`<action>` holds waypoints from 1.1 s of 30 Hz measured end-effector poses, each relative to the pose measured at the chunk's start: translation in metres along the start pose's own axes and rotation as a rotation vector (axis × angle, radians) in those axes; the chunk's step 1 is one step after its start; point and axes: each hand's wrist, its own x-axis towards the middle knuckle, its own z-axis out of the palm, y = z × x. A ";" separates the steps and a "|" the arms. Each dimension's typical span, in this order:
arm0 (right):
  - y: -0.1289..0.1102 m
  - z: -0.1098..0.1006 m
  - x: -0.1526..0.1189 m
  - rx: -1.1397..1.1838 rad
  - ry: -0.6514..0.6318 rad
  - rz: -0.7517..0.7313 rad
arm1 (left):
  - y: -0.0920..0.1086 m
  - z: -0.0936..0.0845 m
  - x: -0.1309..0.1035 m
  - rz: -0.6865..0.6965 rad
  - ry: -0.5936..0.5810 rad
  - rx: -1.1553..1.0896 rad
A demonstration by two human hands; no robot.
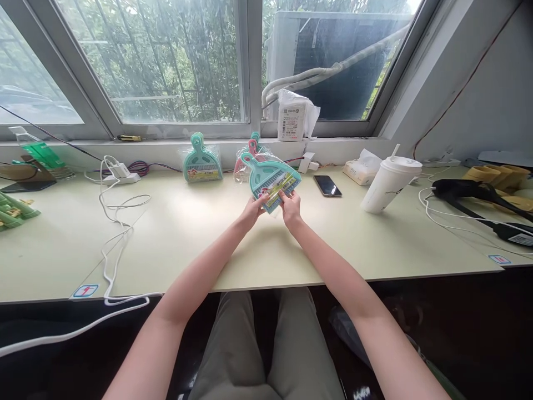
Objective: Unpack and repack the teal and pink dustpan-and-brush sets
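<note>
A green dustpan-and-brush set [271, 176] in clear wrap with a yellow label is held tilted above the table, its handle pointing up and left. My left hand [252, 212] grips its lower left edge. On the lower right edge, my right hand [291, 208] is closed, with the thumb on the label. Just behind it, a wrapped pink set [252, 147] and a green handle show, partly hidden by the held one. Another wrapped green set [202, 161] rests upright against the windowsill, further left.
On the table [175, 239] are a phone [327, 186], a white cup with a straw [390, 183], a tissue pack [362, 166] and, at left, a white cable [112, 255]. Black straps [470, 201] lie at right. A green bottle [44, 153] leans at the back left.
</note>
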 end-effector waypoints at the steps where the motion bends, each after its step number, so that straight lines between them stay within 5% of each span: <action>1: -0.001 -0.001 0.001 0.006 0.019 -0.002 | 0.001 0.000 -0.002 -0.037 -0.069 0.039; 6: -0.005 -0.004 0.006 0.012 0.019 -0.015 | 0.000 -0.001 -0.006 -0.226 -0.320 0.125; 12: -0.002 -0.001 0.005 0.014 -0.113 0.023 | 0.006 -0.004 0.003 0.125 -0.060 -0.070; 21: -0.009 -0.004 0.005 0.030 -0.243 -0.006 | 0.026 -0.018 -0.001 -0.115 -0.297 0.054; 28: -0.007 -0.001 0.002 0.054 -0.153 -0.011 | 0.029 -0.005 -0.006 0.211 -0.096 -0.006; 33: -0.008 0.001 0.000 0.074 -0.102 -0.038 | 0.032 0.000 -0.009 0.179 -0.126 0.053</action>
